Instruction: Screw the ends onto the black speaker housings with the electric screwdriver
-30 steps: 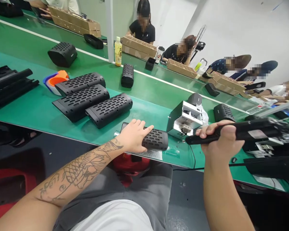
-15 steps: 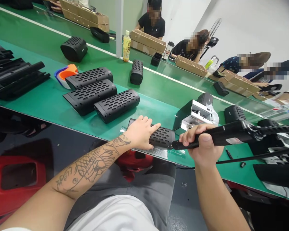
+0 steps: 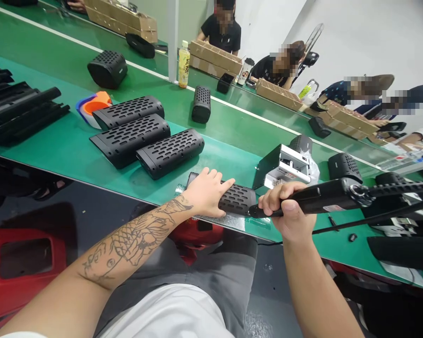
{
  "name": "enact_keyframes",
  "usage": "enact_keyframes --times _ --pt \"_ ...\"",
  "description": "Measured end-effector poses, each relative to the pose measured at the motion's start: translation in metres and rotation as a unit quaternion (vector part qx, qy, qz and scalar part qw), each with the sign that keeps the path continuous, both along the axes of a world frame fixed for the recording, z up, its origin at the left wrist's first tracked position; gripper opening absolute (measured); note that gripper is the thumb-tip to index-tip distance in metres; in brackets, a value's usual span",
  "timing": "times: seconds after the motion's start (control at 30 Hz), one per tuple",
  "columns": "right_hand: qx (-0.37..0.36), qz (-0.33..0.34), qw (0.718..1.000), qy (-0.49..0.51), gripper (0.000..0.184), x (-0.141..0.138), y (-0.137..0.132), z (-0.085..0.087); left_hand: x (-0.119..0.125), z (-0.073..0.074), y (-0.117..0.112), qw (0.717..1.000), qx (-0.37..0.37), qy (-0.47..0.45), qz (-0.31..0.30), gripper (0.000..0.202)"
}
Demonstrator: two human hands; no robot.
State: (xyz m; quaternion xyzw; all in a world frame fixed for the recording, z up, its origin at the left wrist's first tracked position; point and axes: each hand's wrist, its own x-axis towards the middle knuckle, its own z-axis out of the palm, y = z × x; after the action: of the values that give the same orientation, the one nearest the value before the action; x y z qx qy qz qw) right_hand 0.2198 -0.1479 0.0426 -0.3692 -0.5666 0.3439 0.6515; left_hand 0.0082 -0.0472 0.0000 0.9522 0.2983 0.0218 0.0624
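Observation:
My left hand (image 3: 207,192) lies across a black slotted speaker housing (image 3: 237,199) at the bench's near edge. Its fingers reach over the far side and its thumb rests at the near side, holding the housing down. My right hand (image 3: 292,210) is closed around a black electric screwdriver (image 3: 326,197), held almost level. The screwdriver's tip meets the right end of the housing; the exact contact point is too small to make out. Three similar slotted housings (image 3: 171,152) lie to the upper left of my left hand.
Long black shells (image 3: 28,112) are piled at the left, near an orange and white tape dispenser (image 3: 91,105). A metal-framed device (image 3: 284,166) stands just beyond my right hand. A cable trails right. Other people sit behind cardboard boxes (image 3: 215,58) across the green bench (image 3: 56,141).
My right hand and the screwdriver have shifted slightly left and tilted a little, with the tip still at the housing's right end. My left hand stays in place.

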Motion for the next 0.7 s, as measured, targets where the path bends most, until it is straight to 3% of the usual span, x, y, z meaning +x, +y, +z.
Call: enact_keyframes --times 0.13,0.23,0.3,0.43,0.57,0.7 --pt "-0.011 -0.009 1.0 0.001 0.04 -0.002 -0.003 0.004 0.001 0.0 -0.003 1.0 0.003 0.001 0.007 0.113" --pt "0.002 -0.04 0.999 0.004 0.041 0.012 0.001 0.014 0.004 -0.002 -0.01 1.0 0.004 0.001 0.024 0.114" --pt "0.037 -0.12 0.992 0.013 0.038 0.032 0.01 0.02 0.008 -0.002 -0.017 0.999 0.001 0.002 0.038 0.114" --pt "0.112 -0.313 0.943 -0.007 0.022 0.087 0.043 0.018 0.017 -0.001 -0.028 0.998 -0.007 0.001 0.059 0.118" --pt "0.132 -0.305 0.943 -0.033 0.029 0.118 0.063 -0.002 0.015 0.005 -0.02 0.998 -0.027 0.0 0.058 0.109" --pt "0.111 -0.292 0.949 -0.035 0.032 0.112 0.054 -0.007 0.001 0.014 0.002 0.995 -0.056 -0.005 0.08 0.081"
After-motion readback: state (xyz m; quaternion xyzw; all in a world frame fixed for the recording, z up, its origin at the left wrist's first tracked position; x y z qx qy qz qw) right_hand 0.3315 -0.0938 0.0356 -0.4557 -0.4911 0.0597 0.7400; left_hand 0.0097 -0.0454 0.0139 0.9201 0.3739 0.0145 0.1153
